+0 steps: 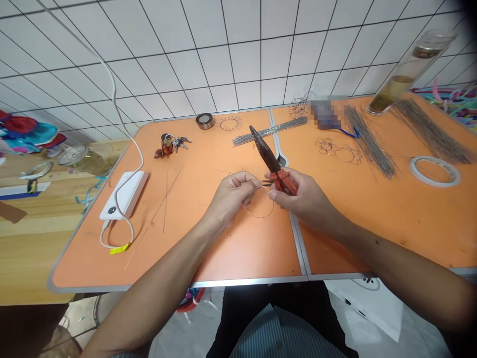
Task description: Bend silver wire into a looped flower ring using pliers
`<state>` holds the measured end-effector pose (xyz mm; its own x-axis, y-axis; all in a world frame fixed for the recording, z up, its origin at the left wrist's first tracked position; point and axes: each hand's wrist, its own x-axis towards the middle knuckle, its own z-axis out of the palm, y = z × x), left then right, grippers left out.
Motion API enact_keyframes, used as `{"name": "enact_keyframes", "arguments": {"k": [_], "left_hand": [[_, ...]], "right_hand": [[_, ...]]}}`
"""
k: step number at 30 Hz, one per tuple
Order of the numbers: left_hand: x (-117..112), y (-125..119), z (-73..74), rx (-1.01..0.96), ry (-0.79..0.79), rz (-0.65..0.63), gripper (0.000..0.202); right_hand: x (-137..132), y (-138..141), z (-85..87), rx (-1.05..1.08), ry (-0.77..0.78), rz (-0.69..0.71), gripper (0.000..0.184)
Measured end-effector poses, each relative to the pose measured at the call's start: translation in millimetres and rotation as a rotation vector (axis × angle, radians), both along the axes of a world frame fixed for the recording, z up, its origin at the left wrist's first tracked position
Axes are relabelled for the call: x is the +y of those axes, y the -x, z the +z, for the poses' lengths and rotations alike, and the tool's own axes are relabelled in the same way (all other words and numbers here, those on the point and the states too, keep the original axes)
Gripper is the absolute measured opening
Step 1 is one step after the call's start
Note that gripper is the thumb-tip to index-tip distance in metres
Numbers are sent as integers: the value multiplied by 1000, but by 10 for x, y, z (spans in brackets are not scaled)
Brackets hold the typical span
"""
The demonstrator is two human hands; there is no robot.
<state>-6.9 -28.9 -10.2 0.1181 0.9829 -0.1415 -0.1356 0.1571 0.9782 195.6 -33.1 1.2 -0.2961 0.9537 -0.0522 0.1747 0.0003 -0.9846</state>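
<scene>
My left hand [233, 194] is closed in a pinch on a thin wire loop [259, 213] that hangs down over the orange table [231, 248]. My right hand [301, 196] grips the red handles of long-nose pliers [270, 159], whose dark jaws point up and away toward the wall. Both hands meet above the table's middle seam, fingertips almost touching. The wire's ends between the fingers are too fine to make out.
A white power bank [124, 194] with its cable lies at left, with keys [169, 144] and a tape roll [204, 120] behind. Straight wire bundles [268, 132], bent wire flowers [337, 150], a glass jar [406, 74] and white tape [434, 170] sit to the right.
</scene>
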Motion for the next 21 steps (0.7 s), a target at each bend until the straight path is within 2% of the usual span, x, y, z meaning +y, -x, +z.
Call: {"name": "enact_keyframes", "arguments": {"k": [4,7,10,13,15,18,21], "left_hand": [[-4,9,28,38,16,-52,19],[-4,28,51,78,1,-60,20],[16,54,61,102,-13,-1,21],[47,81,47,110,-13,36,25],[62,97,27,103,-11,34,27],[71,115,2,110,-17,26,32],[71,130,-2,134,-19,28,35]], "right_hand": [[16,-18,-8,-13,-17,-10,37],[71,-86,30,-102,-41,12,34],[189,-235,93,-381,-146,2,30],[354,-424,101,-846,-233,-121,31],[462,-529,62,-1093,-235,-166,30],[577,-619,-19,-1279,-191,-172,31],[621,-647,-66,-1348,-193,-177,36]]}}
